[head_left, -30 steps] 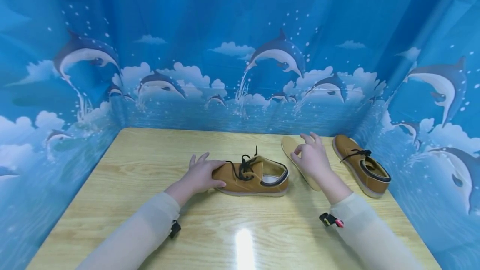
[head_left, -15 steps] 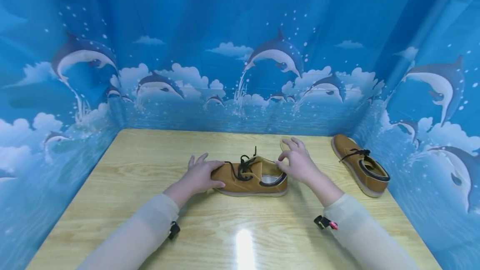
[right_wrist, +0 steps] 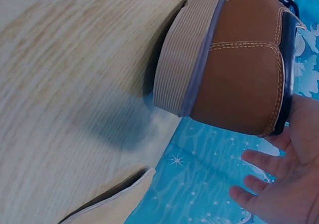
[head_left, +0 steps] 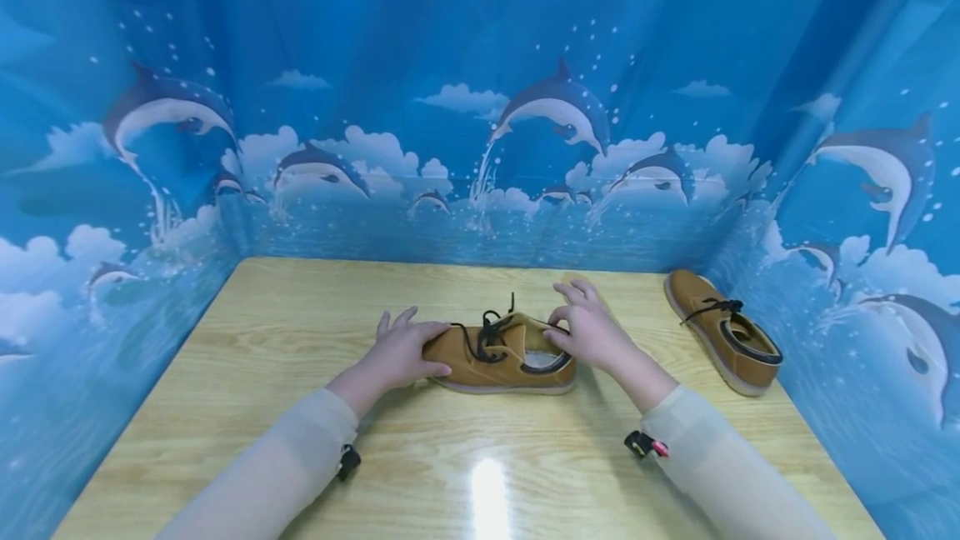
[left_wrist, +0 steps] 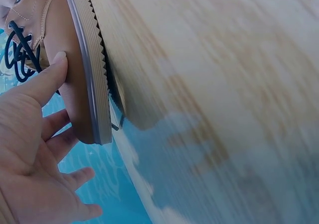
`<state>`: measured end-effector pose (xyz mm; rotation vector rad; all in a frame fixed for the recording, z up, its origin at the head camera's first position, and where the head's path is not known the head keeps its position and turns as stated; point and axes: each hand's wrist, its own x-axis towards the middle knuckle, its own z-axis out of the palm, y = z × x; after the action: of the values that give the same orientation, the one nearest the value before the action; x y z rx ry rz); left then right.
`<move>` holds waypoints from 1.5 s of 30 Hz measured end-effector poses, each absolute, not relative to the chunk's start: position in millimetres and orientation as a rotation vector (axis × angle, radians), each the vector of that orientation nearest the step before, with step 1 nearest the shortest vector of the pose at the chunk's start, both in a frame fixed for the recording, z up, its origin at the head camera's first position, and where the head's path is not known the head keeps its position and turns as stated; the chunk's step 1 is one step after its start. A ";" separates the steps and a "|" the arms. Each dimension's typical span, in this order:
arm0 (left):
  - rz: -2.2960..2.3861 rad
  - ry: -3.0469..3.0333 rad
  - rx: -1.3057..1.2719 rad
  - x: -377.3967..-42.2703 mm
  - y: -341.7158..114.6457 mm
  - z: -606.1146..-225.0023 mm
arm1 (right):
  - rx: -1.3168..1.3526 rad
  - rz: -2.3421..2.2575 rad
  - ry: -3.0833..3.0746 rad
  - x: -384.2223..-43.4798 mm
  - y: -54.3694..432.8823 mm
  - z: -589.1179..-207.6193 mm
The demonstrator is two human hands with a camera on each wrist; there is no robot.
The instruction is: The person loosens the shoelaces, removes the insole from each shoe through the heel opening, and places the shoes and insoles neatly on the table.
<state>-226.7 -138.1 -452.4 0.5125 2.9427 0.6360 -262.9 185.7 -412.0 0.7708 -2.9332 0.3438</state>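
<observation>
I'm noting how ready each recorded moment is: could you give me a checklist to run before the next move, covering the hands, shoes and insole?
1. Left hand steadying the toe: ok, thumb and fingers on opposite sides.
2. Shoe upright, sole on the table: ok.
3. Right hand pinching the heel rim: cannot tell; it is at the rim, but the thumb's contact is unclear.
4. Insole apart from that shoe: ok, lying on the table.
5. Laces tied: cannot tell, too small.
6. Other shoe clear of both hands: ok, upright toward the table's right side.
</observation>
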 end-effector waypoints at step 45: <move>0.605 2.993 0.551 -228.3 -171.8 -449.8 | 0.844 0.474 -2.960 -259.8 157.0 -414.5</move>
<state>-228.3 -171.8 -449.8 0.5506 2.9935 0.6054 -259.8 157.0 -414.5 0.8439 -2.9604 0.4736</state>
